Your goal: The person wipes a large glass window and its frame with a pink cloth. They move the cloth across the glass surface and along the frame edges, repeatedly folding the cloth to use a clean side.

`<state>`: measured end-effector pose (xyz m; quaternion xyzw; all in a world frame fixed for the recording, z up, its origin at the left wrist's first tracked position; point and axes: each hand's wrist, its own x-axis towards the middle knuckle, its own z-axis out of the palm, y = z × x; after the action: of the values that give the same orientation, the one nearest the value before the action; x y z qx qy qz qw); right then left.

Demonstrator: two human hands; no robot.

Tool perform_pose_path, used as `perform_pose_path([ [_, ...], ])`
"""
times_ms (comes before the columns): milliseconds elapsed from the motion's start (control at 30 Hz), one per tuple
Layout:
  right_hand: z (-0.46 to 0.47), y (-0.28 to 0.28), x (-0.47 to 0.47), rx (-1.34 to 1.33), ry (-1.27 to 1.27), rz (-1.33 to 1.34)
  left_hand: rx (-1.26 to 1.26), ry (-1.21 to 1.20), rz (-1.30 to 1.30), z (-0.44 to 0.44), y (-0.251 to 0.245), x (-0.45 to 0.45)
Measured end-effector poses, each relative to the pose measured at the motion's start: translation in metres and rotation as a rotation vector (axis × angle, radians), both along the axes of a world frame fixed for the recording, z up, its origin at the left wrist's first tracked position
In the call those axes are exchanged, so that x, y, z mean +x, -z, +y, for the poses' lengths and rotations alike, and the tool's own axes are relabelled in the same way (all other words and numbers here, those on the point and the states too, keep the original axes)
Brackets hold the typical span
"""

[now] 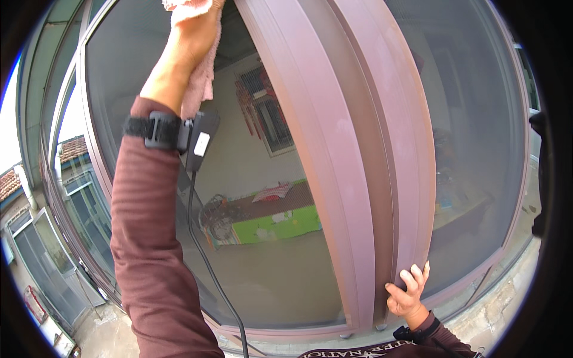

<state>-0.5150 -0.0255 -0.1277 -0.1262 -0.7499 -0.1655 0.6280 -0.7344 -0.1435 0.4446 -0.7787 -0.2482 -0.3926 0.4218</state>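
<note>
Raised to the top of the view, my left hand [196,38] holds a pink terry cloth [200,87]. Part of the cloth hangs below the hand, in front of the left mesh screen panel [268,273]; the fingertips are cut off by the picture's top edge. Low on the right, my right hand [407,293] grips the mauve right stile [414,197], its thumb at the inner edge and its fingers curled across the front. A matching left stile [331,147] stands beside it, with a brown recessed strip [378,215] between the two.
A black device [202,141] is strapped to my left forearm, its cable [208,255] hanging down. Behind the mesh, a room shows a bed with a green side cover [277,226]. The right mesh panel [474,134] extends beyond. A door [49,264] stands at lower left.
</note>
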Motion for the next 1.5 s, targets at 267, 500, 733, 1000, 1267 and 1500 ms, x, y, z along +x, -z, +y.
perform_pose_path([
  [267,-0.03,-0.026,-0.006,-0.166,0.056,-0.016,-0.015,-0.426,-0.019,-0.018,0.209,-0.023],
  [500,-0.08,-0.019,0.007,-0.305,-0.075,-0.09,-0.841,-0.028,-0.628,-0.064,0.434,-0.003],
  [733,-0.105,-0.009,0.003,-0.371,-0.309,-0.264,-0.798,0.721,-1.386,-0.1,0.483,0.02],
  [1000,-0.121,-0.025,0.008,-0.556,-0.592,-0.245,-0.876,1.206,-1.788,-0.129,0.494,0.023],
  [1267,-0.139,-0.021,-0.012,-1.13,-1.126,-0.164,-1.18,0.616,-1.528,-0.112,0.518,0.082],
  [1500,-0.132,0.008,0.001,-1.199,-1.116,0.029,-1.364,0.307,-1.171,-0.138,0.558,0.067],
])
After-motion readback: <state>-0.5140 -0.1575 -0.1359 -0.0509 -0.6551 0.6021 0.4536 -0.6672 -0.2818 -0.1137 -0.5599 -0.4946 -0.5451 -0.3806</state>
